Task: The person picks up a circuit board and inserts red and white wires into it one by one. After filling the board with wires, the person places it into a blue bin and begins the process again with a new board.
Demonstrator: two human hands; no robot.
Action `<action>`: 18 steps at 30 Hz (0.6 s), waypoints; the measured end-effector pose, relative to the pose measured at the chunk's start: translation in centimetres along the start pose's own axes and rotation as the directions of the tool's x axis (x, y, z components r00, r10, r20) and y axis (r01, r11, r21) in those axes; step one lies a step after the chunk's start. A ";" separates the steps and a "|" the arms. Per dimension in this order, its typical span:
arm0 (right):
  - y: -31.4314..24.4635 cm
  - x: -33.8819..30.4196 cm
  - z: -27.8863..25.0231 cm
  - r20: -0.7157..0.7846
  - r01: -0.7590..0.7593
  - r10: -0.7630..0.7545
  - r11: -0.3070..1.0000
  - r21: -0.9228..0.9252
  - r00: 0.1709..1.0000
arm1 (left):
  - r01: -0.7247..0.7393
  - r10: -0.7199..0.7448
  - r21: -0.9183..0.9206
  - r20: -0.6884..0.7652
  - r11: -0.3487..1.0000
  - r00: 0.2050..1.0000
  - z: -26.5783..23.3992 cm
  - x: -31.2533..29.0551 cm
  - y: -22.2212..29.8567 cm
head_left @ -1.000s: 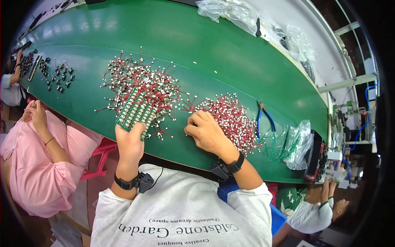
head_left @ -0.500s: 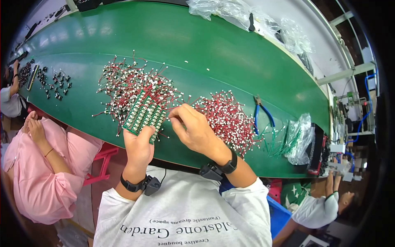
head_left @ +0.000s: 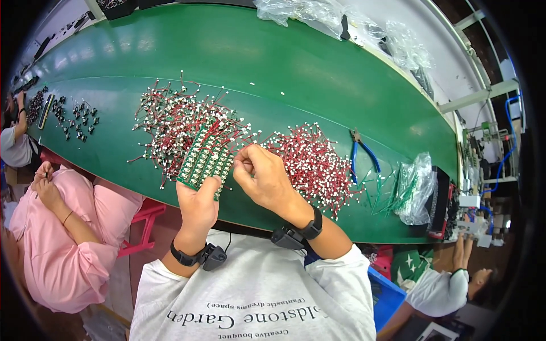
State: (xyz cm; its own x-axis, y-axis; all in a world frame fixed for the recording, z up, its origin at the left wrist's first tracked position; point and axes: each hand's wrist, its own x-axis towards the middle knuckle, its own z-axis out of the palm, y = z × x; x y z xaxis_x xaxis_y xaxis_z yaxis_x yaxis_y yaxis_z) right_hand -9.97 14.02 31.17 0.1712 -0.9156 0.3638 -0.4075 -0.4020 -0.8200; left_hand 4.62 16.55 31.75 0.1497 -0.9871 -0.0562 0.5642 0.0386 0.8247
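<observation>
My left hand point(head_left: 197, 206) grips the lower edge of a green circuit board panel point(head_left: 206, 158), its thumb on top. Rows of small white and metallic parts cover the tilted panel, with red wires at its upper side. Beside its right edge, my right hand point(head_left: 265, 176) is closed in a pinch. A red wire lies by those fingertips, but what they hold is hidden. Behind the panel spreads a heap of red-wired pieces with small boards and white connectors point(head_left: 165, 119). To the right of it lies a pile of red wires with white connectors point(head_left: 314, 162).
Blue-handled pliers point(head_left: 355, 159) lie right of the wire pile, near green wires point(head_left: 375, 194), a clear plastic bag point(head_left: 420, 187) and a black box point(head_left: 440, 199). Small black parts point(head_left: 79, 119) lie far left. A person in pink point(head_left: 62, 238) sits at my left.
My left hand and the panel have shifted slightly right. My right fingers have curled in more tightly beside the panel. The person in pink has brought their hands together.
</observation>
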 end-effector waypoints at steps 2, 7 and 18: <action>0.1 -0.1 -0.1 0.014 -0.020 0.019 1.000 0.024 1.000 | -0.007 0.007 0.001 0.003 1.000 1.000 0.1 -0.1 0.0; 0.5 -0.5 0.2 -0.028 0.019 -0.021 0.998 -0.064 0.999 | -0.004 0.003 0.042 0.019 0.999 1.000 0.0 -0.3 -0.2; 0.3 -1.3 0.5 -0.015 0.064 -0.069 0.970 -0.236 0.997 | -0.087 0.054 0.250 0.137 0.964 0.989 0.2 -0.5 -0.7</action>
State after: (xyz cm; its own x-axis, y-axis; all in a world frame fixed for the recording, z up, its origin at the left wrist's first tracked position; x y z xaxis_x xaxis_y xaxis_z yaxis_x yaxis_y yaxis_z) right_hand -9.90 15.06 30.24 0.1852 -0.8854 0.4262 -0.5957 -0.4461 -0.6679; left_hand 3.98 17.02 31.34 0.0672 -0.9955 0.0663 0.3277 0.0848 0.9410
